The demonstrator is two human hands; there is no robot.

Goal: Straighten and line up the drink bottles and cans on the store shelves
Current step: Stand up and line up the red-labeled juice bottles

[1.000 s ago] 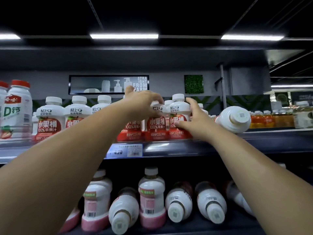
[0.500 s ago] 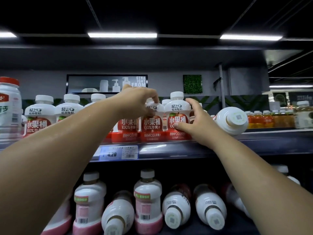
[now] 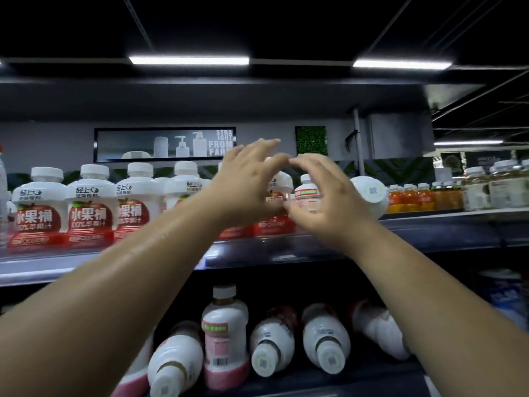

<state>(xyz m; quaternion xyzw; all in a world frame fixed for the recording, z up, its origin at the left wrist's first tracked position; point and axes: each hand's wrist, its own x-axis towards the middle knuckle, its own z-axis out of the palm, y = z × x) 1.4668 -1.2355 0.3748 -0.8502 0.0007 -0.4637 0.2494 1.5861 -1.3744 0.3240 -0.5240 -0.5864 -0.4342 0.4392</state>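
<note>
White apple-juice bottles with red labels stand in a row on the upper shelf. My left hand and my right hand are raised in front of the row's right end, with fingertips nearly meeting and fingers loosely arched. Between them show one apple-juice bottle and a smaller bottle with a pink and green label. Neither hand plainly grips anything. Just right of my right hand, a white bottle lies on its side with its base facing me.
Small orange drink bottles and clear jars fill the upper shelf's right part. On the lower shelf several pink-labelled bottles lie tipped over, caps toward me, and one stands upright. A blue-and-white pack sits at the far right.
My left hand has let go of the bottle top it held and my right hand has left the bottle's side. Both rose with fingers spread. The view has moved closer.
</note>
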